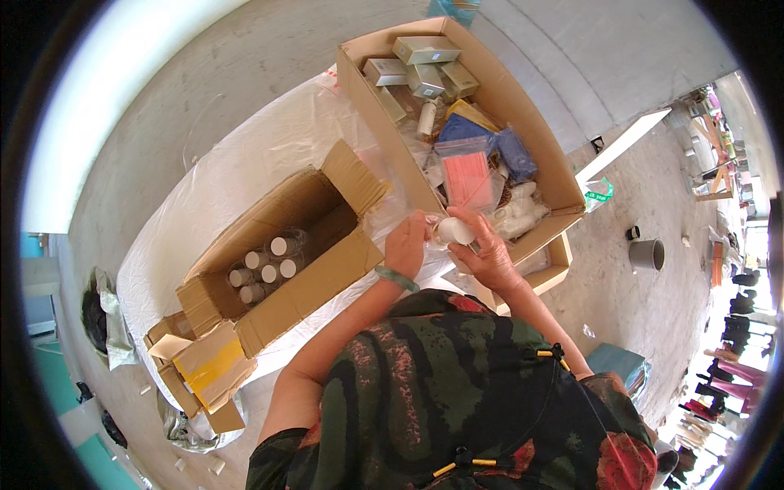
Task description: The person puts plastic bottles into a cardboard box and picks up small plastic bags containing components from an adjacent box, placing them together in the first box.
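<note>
My right hand (490,260) is closed around a small bottle with a round white cap (455,231), the cap facing up. My left hand (406,247), a green bangle (397,278) on its wrist, pinches at the bottle's left side. Clear material shows by the fingertips there, but I cannot tell whether it is the bottle or a wrapper. To the left stands an opened cardboard box (298,304) with several white-capped bottles (283,246) upright at one end. Just beyond my hands is a larger carton (392,153).
The larger carton contains silvery boxes (426,50), a bag of pink sheets (469,181), blue packets (466,131) and white wrapped items (520,213). White plastic sheeting (175,214) lies under the boxes. A grey bucket (647,254) stands on the floor at right.
</note>
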Demonstrator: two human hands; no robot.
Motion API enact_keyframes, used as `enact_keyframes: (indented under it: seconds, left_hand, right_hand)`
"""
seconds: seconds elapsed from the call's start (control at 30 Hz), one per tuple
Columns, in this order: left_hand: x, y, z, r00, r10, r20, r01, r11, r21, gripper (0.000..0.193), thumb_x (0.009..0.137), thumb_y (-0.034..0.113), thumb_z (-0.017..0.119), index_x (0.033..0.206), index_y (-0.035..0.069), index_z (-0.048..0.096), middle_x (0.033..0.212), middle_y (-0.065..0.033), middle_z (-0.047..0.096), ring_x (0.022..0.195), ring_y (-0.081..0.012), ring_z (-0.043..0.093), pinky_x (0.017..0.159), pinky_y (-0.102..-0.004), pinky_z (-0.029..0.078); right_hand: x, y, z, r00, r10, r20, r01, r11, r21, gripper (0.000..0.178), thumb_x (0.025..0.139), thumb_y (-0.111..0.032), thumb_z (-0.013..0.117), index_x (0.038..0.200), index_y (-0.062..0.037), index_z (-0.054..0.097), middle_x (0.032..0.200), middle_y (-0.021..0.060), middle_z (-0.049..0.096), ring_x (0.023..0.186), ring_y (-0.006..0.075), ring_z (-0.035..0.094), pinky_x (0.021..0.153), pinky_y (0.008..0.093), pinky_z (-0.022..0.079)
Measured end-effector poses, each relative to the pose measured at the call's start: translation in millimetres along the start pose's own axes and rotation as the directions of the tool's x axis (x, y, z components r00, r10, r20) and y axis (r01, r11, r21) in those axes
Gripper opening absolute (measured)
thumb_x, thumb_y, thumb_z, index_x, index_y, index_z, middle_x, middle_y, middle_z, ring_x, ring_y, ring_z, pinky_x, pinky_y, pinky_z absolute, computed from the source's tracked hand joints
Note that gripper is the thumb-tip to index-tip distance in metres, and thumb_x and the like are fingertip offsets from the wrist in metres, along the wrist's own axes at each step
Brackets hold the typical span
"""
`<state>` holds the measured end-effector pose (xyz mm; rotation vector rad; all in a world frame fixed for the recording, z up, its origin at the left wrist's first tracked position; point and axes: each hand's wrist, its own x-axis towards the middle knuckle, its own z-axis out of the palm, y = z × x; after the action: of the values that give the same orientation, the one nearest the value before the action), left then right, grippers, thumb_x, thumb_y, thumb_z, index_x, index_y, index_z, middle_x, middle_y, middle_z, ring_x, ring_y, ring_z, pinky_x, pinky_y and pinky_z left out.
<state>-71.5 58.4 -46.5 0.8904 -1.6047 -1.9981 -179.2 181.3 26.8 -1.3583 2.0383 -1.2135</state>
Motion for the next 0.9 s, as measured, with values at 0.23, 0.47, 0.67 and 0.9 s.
enact_keyframes:
  seconds: [0.23,0.47,0.67,0.9]
  left_hand:
    - [-8,18,5,0.998,0.058,0.026,-0.058,0.998,0.007,0.045,0.099,0.038,0.038,0.081,0.003,0.059,0.078,-0.0009,0.056,0.073,-0.0095,0.048,0.068,-0.0247,0.040]
    - [-13,57,10,0.997,-0.056,0.057,0.067,0.976,-0.208,0.040,0.099,0.039,0.039,0.089,0.005,0.058,0.084,-0.0013,0.056,0.078,-0.0099,0.053,0.073,-0.0272,0.047]
    - [-13,95,13,0.992,-0.024,0.125,0.060,0.953,-0.295,0.042,0.099,0.040,0.039,0.094,0.003,0.059,0.086,-0.0006,0.054,0.077,-0.0087,0.053,0.069,-0.0243,0.048]
    - [-11,155,-21,0.994,-0.021,0.103,0.020,1.000,0.008,0.038,0.095,0.042,0.047,0.098,0.005,0.053,0.096,-0.0040,0.053,0.090,-0.0129,0.056,0.070,-0.0299,0.056]
  right_hand:
    - [5,2,-4,0.996,0.072,0.053,-0.074,0.997,0.038,0.070,0.080,-0.001,0.062,0.141,-0.0108,0.029,0.129,0.0139,0.049,0.119,0.0295,0.048,0.099,0.0369,0.037]
    - [10,-9,-19,0.992,0.126,-0.012,-0.116,0.943,0.312,0.094,0.071,-0.001,0.071,0.145,-0.0077,0.014,0.133,0.0140,0.048,0.124,0.0229,0.043,0.105,0.0365,0.032]
    - [23,-11,-27,0.979,0.134,0.155,-0.173,0.945,0.277,0.081,0.071,-0.009,0.076,0.138,-0.0048,0.030,0.126,0.0124,0.052,0.121,0.0225,0.046,0.102,0.0359,0.036]
    - [51,-35,-17,0.996,-0.046,0.077,0.034,0.988,0.151,0.083,0.071,-0.016,0.078,0.139,-0.0088,0.032,0.128,0.0169,0.051,0.118,0.0292,0.050,0.097,0.0376,0.040]
